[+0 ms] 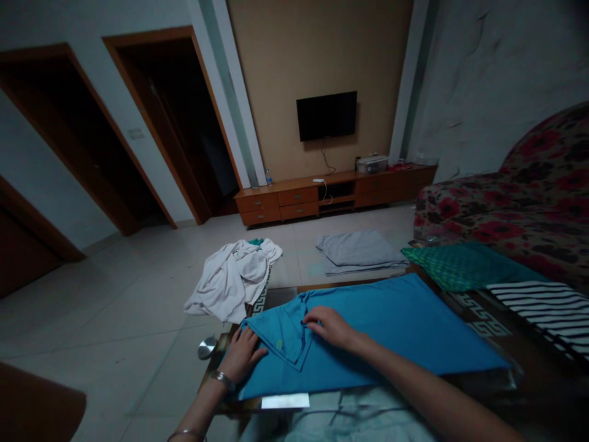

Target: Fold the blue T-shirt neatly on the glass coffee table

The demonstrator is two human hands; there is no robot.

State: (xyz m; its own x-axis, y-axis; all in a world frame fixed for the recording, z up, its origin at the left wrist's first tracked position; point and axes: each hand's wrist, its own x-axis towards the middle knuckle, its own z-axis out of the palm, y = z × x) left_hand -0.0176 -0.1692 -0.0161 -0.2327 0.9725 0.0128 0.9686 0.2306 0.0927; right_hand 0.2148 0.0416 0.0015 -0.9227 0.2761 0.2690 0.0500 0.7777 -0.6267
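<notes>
A blue shirt (391, 325) lies spread lengthwise over the low table, folded into a long shape. At its left end a corner flap, which looks like a sleeve with a small yellow-green mark, is turned over on top. My left hand (242, 356) rests flat on the shirt's left end, its fingers apart and a bracelet at the wrist. On the flap's right edge, my right hand (329, 327) pinches the blue fabric between thumb and fingers. The exact grip is partly hidden by the knuckles.
White clothes (230, 276) lie heaped at the table's far left corner, a folded grey cloth (361, 250) beyond the far edge. Green patterned (469, 264) and striped (547, 310) garments lie right, near a floral sofa (501, 209). A round metal object (207, 348) stands left.
</notes>
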